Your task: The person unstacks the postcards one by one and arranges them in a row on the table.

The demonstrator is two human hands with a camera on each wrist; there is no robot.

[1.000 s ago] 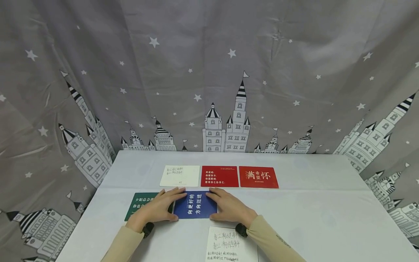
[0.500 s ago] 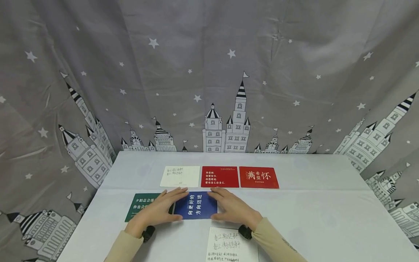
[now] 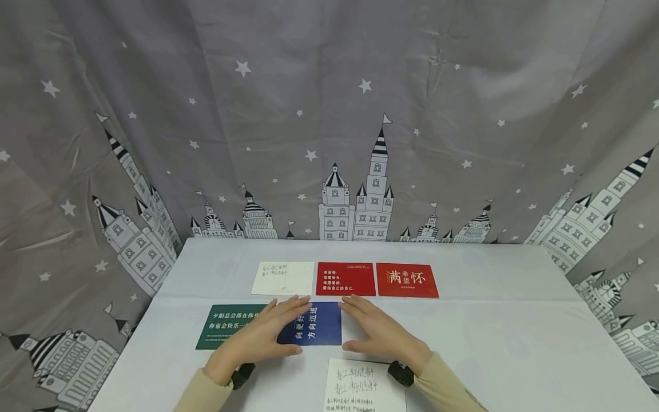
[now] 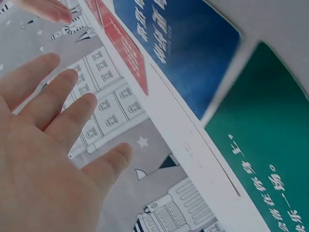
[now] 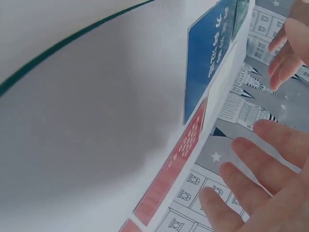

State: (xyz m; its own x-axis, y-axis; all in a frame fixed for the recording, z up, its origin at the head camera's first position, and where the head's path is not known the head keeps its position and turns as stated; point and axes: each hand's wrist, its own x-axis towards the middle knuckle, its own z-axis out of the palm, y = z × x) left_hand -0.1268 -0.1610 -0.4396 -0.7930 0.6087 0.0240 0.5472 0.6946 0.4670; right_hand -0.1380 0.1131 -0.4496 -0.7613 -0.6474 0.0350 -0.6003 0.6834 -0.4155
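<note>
Fingers point(image 4: 72, 121) loose: left hand point(image 3: 262, 332) above blue card point(image 3: 326, 327), right hand point(image 3: 385, 336) beside.

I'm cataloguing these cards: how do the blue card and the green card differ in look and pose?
In the head view, the blue card has its writing turned sideways, while the green card has it upright. The blue card lies to the right of the green card. Both lie flat and bear white writing.

- Left hand point(image 3: 270, 332): fingers extended and spread, thumb held apart.
- Right hand point(image 3: 383, 335): fingers spread and gently bent, thumb apart.
- Hands apart, fingertips angled inward.
- Left forearm point(image 3: 206, 392) and right forearm point(image 3: 445, 382), beige-sleeved, slant inward; wrist angles are hard to judge.
</note>
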